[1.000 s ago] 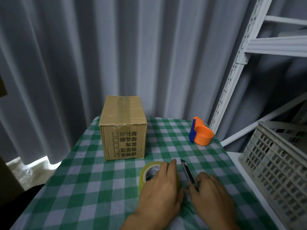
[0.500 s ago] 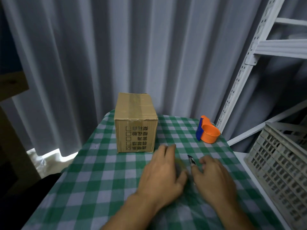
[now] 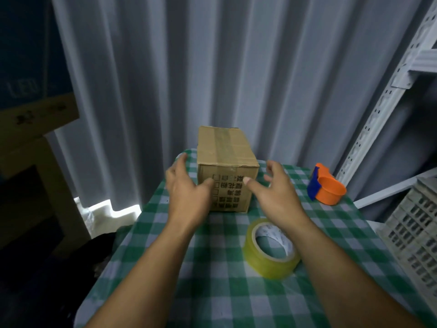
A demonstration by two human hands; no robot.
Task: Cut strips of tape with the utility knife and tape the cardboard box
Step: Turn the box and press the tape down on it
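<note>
A small brown cardboard box (image 3: 225,152) with printed characters on its front stands at the far end of the green checked table (image 3: 212,287); tape runs along its top seam. My left hand (image 3: 186,192) is spread open at the box's left front corner, thumb over the front face. My right hand (image 3: 275,194) is spread open just right of the box, thumb near its front right edge. Whether either hand touches the box I cannot tell. A roll of clear yellowish tape (image 3: 270,248) lies flat under my right forearm. The utility knife is not in sight.
An orange and blue tape dispenser (image 3: 327,185) sits at the table's far right. A white slatted crate (image 3: 416,235) stands off the right edge, below a white metal shelf frame (image 3: 383,95). Grey curtains hang behind. A wooden frame (image 3: 35,129) is at left.
Both hands left the tape roll and knife near the table's front and reached forward to either side of the box. The tape roll now lies uncovered. The camera shifted closer and leftward.
</note>
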